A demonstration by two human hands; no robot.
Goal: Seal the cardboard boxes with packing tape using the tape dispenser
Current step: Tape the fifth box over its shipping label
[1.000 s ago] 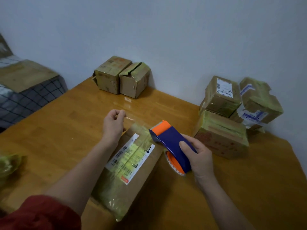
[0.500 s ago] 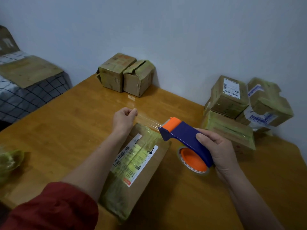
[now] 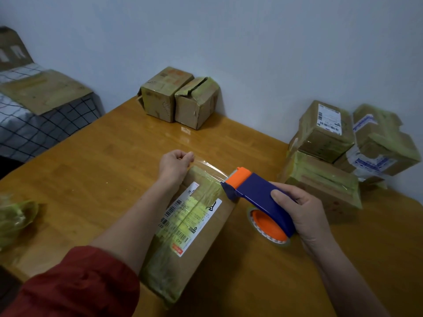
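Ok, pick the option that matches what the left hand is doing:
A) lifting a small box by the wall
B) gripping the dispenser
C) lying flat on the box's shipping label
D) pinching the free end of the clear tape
D: the left hand pinches the end of the clear tape, which stretches from the tape dispenser gripped by the right hand, just above the far end of the box.
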